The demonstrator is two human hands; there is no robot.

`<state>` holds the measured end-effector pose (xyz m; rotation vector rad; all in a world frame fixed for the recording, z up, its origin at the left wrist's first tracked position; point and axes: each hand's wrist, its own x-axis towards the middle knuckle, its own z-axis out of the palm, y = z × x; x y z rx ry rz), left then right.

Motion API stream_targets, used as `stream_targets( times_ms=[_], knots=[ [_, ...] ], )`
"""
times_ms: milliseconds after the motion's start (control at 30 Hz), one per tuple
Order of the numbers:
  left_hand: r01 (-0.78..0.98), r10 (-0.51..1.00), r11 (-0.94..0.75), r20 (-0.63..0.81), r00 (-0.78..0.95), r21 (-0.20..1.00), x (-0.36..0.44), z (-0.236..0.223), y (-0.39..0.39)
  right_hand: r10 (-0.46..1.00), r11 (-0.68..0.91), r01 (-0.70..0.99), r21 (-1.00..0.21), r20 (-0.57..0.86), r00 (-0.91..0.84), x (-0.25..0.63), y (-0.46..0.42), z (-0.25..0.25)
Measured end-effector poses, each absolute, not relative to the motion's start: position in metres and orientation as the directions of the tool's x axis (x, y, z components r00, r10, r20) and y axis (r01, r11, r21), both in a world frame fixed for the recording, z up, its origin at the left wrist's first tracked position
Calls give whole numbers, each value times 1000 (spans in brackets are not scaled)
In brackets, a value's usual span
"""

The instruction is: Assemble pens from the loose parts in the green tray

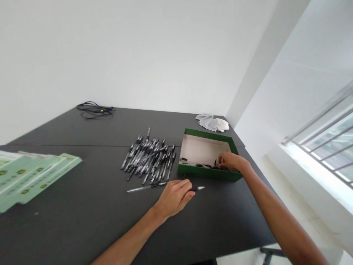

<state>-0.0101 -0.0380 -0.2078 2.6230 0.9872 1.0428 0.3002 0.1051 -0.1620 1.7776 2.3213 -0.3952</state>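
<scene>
Left forearm (129,235) extends over the table (68,221); the left hand (175,198) grips a pen (198,188), tip rightward, before the green box (204,172). The right hand (231,161) dips among black parts (215,162) inside; I cannot tell whether it pinches one. Keep the pen steady; lift parts singly.

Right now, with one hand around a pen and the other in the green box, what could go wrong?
The pen sticks out of the left hand tip first, so it might mark the table. The loose pile of pens lies close by and could scatter if knocked. The right arm crosses the green box's side and might nudge it.
</scene>
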Motion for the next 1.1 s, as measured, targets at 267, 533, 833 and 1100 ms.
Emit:
stream_targets(
  times_ms=[267, 533, 833, 1100],
  knots=[
    [568, 664, -745, 469, 582, 351, -6, -218, -40, 886, 278, 956, -88, -362, -291, 302, 107, -169],
    [555, 654, -756, 456, 604, 349, -6, -217, -40, 853, 349, 919, -180, -346, -392, 314, 104, -168],
    [526, 701, -691, 281, 656, 496, 2, -207, -43, 844, 479, 822, -309, -97, -528, 335, 78, -163],
    [481, 673, -713, 307, 673, 510, 1, -205, -42, 856, 494, 793, -356, 42, -515, 357, 15, -147]
  ],
)
